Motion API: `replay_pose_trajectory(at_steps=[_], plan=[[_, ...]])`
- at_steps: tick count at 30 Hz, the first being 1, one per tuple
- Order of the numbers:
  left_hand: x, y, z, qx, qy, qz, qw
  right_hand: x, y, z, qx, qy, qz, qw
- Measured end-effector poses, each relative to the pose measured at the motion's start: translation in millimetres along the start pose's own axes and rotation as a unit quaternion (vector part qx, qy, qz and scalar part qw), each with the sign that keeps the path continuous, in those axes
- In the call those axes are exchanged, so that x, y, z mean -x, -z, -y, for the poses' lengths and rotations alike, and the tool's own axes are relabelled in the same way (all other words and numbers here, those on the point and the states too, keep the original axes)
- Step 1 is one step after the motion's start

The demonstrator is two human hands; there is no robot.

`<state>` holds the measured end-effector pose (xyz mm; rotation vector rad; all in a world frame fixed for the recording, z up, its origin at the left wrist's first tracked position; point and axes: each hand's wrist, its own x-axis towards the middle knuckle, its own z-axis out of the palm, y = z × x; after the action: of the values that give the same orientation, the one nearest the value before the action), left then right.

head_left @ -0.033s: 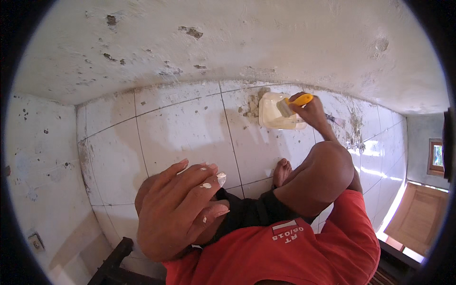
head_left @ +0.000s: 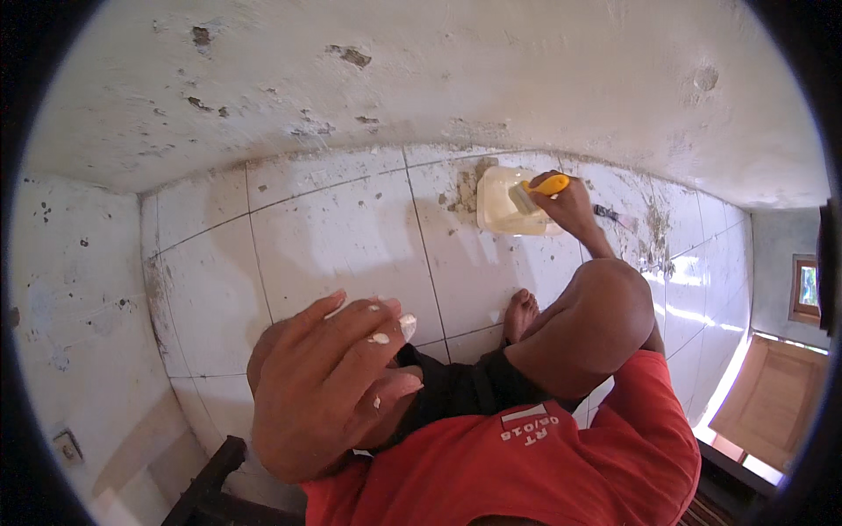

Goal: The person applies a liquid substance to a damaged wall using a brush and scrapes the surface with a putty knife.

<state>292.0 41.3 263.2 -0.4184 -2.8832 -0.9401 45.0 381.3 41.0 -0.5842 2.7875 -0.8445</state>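
My right hand is closed round the yellow handle of a paintbrush. Its bristles point down into a white plastic tub holding pale, creamy paint. Nearer to me, over my bent left knee, my left hand hangs with its fingers stretched out and nothing in it. White paint spots mark its knuckles and fingertips. A second brush with a dark ferrule lies on the floor just right of my right wrist.
Ahead rises a wall with chipped patches. Crumbled plaster lies on the tiled floor left of the tub, with more debris at the right. A wall socket and dark furniture are at lower left; a wooden panel stands right.
My right hand and the yellow-handled paintbrush have shifted very slightly left, and more of the second brush shows. My left hand is nearly still.
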Motion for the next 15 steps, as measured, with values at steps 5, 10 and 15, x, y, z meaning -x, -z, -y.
replay_pose_trajectory(at_steps=[5, 10, 15], plan=[[-6, -6, -2, 0.007, 0.023, 0.023, 0.999, -9, -55, -32, -0.022, 0.045, -0.020, 0.999], [-9, -6, 1, 0.016, 0.062, 0.040, 0.997, -6, -38, -20, -0.093, 0.029, -0.050, 0.994], [-11, -23, 10, 0.039, 0.023, 0.003, 0.999, 26, -48, -71, -0.132, 0.005, -0.153, 0.979]])
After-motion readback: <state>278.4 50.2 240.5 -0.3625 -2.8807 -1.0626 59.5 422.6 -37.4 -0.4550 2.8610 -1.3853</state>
